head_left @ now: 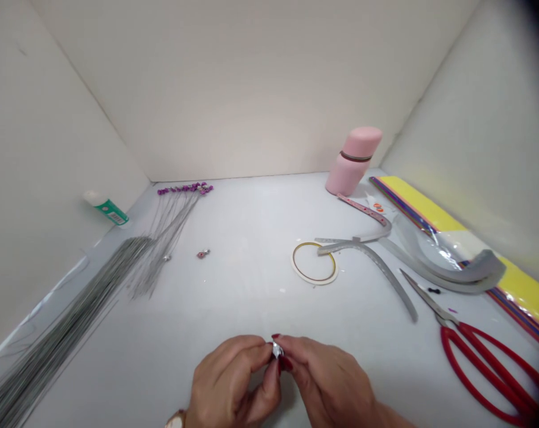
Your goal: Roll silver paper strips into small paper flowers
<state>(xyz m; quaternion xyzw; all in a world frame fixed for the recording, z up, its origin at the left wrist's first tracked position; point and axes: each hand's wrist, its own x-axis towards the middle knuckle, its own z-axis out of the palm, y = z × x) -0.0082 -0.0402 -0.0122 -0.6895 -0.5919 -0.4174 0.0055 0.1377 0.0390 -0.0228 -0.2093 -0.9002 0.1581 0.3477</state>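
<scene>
Close to the near edge, my left hand [233, 377] and my right hand [334, 377] meet fingertip to fingertip. Between them they pinch a small shiny silver piece [277, 349], folded and foil-like; the fingers cover most of it. Both hands are closed, thumbs against forefingers. Farther up the table lies a tiny red-and-silver piece [201, 254]. Beyond and to the right of my hands is a thin roll of white tape [314, 282] with a yellow inner ring, one end of a curved grey strip [387, 273] resting over it.
Left lies a bundle of grey wires [79, 315], with purple-tipped wires [184, 189] behind and a white-and-green tube [111, 209] by the wall. Right are red-handled scissors [483, 362], clear curled strips [456, 276], yellow sheets [421, 205] and a pink bottle [352, 166].
</scene>
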